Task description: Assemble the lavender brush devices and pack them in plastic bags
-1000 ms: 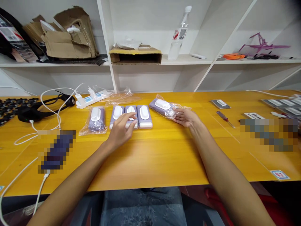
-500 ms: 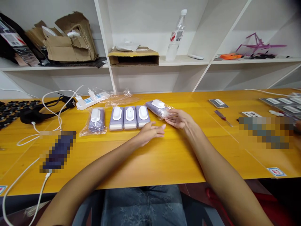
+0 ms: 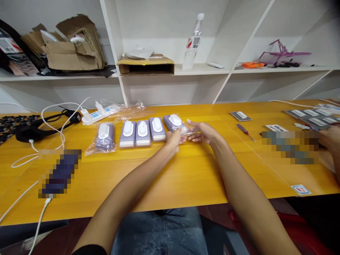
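A lavender block-shaped device with a white oval piece on top [image 3: 175, 120] lies tilted in a clear plastic bag [image 3: 188, 130]. My left hand [image 3: 174, 140] is closed on its near end, thumb on top. At the bag's right end is my right hand [image 3: 203, 132], thumb raised apart from the stretched fingers, the loose plastic between them. Just left stand three similar devices side by side, the nearest one [image 3: 157, 129] slightly askew and set farther back. Another device in a plastic bag [image 3: 104, 136] lies farther left.
A power strip [image 3: 102, 113] and crumpled plastic [image 3: 132, 110] lie behind the devices. To the left are a black headset [image 3: 34, 129], white cables and a blurred-out phone [image 3: 61, 171]. A screwdriver [image 3: 245, 132] lies right; another person's hand [image 3: 330, 141] is at the right edge.
My left hand has moved right and taken hold of the bagged device. My right hand's thumb has lifted away from its fingers. The third device in the row has shifted back and turned slightly.
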A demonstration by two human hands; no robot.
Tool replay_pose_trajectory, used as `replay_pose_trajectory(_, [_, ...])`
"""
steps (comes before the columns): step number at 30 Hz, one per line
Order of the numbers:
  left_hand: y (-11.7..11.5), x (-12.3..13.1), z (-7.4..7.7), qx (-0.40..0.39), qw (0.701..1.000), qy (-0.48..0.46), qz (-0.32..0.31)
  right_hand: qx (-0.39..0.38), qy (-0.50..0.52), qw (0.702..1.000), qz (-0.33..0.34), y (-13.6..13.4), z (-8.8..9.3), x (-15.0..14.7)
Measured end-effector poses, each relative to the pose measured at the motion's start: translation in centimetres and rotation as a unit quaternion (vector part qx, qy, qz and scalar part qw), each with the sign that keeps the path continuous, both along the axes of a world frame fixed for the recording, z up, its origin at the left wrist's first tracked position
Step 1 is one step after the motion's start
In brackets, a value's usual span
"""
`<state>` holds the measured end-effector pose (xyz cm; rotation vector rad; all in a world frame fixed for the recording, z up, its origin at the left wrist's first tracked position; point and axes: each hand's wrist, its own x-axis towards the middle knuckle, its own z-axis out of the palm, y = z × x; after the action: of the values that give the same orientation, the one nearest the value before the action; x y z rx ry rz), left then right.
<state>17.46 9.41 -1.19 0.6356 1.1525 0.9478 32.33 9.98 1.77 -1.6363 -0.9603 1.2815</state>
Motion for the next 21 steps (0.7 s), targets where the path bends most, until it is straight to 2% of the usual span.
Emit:
replay_pose_trajectory(3, [0.0, -0.6, -0.2, 0.003, 1.000, 0.021, -0.018, 0.040, -0.067, 0.997, -0.011, 0.2, -0.1, 0.7])
replay_pose_trajectory(6, [-0.1, -1.0, -0.4, 0.014, 0.998, 0.046, -0.039, 0.090, -0.122, 0.988, 0.007, 0.0, 0.1, 1.0])
replay_pose_trajectory(9, [-0.2, -1.2, -0.7, 0.031, 0.995, 0.075, -0.051, 0.127, -0.155, 0.974, 0.102, -0.4, 0.2, 1.1])
replay_pose_trajectory(11, [-0.3, -1.3, -0.9, 0.050, 0.993, 0.096, -0.050, 0.152, -0.179, 0.952, 0.196, -0.6, 0.0, 1.1])
replay_pose_trajectory(13, [-0.5, -1.4, -1.0, 0.075, 0.989, 0.118, -0.043, 0.183, -0.221, 0.924, 0.253, -0.5, -0.4, 1.1])
replay_pose_trajectory(18, [-0.9, -1.7, -1.3, 0.132, 0.977, 0.163, -0.040, 0.300, -0.345, 0.847, 0.270, 0.2, -2.2, 0.8])
replay_pose_trajectory(21, [-1.0, -1.9, -1.4, 0.150, 0.971, 0.183, -0.045, 0.330, -0.395, 0.808, 0.288, 0.3, -2.9, 0.2])
